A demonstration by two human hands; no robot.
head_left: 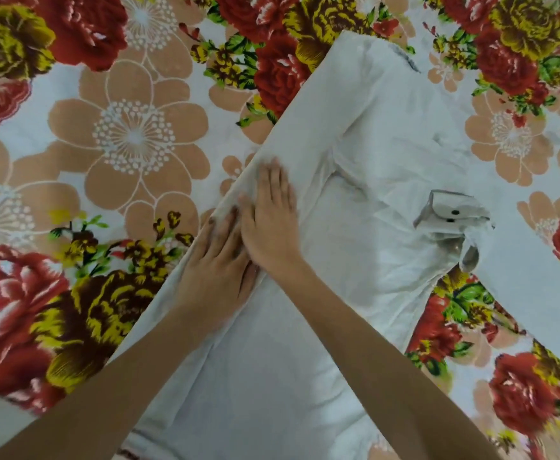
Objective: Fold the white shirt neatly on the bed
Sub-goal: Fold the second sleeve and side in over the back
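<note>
Floral bedding fills my view: a bedsheet printed with big red roses, yellow-brown blooms and peach outline flowers on a pale ground, stretched flat across the bed. On it lies the white cotton shirt, running diagonally from the near bottom edge up toward the top centre. Its left side is already turned inward, giving a long straight folded edge that slants from lower left to upper right. Out on the right, a sleeve cuff with two dark buttons rests doubled back on the shirt body, and another long white panel of fabric trails down toward the right edge of the picture.

I see both bare forearms reaching in from the bottom. My left hand lies palm down on the cloth just inside the folded edge, fingers loosely spread and flat, gripping nothing. My right hand lies palm down directly beside it, a little further up the fold, fingers straight and held close together, pressing on the fabric. The two hands touch along their inner sides. The fingertips are slightly blurred.
</note>
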